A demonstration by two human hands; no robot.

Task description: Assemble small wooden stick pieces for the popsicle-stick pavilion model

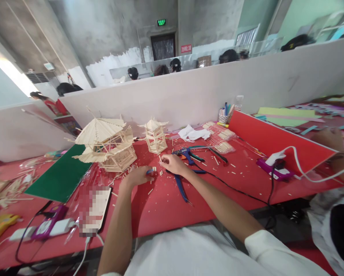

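My left hand (139, 176) rests low over the red tabletop, fingers closed around a slim blue item (151, 171) whose kind I cannot make out. Beside its fingertips are small cut pieces of wooden stick (161, 173). Just to the right, my right hand (174, 165) pinches a short wooden stick (160, 158). A blue glue gun (188, 156) lies past my right hand, and blue-handled pliers (181, 188) lie under that wrist. Behind my hands stand a small stick-built tower (155, 136) and a larger stick-built pavilion (114, 147).
A phone (101, 209), a green board (59, 172) and a purple power strip (49, 222) lie to the left. On the right are bagged sticks (222, 136), a red board (278, 142) and another power strip (275, 168). A white partition (189, 90) runs behind. Another person's arm (338, 165) is at far right.
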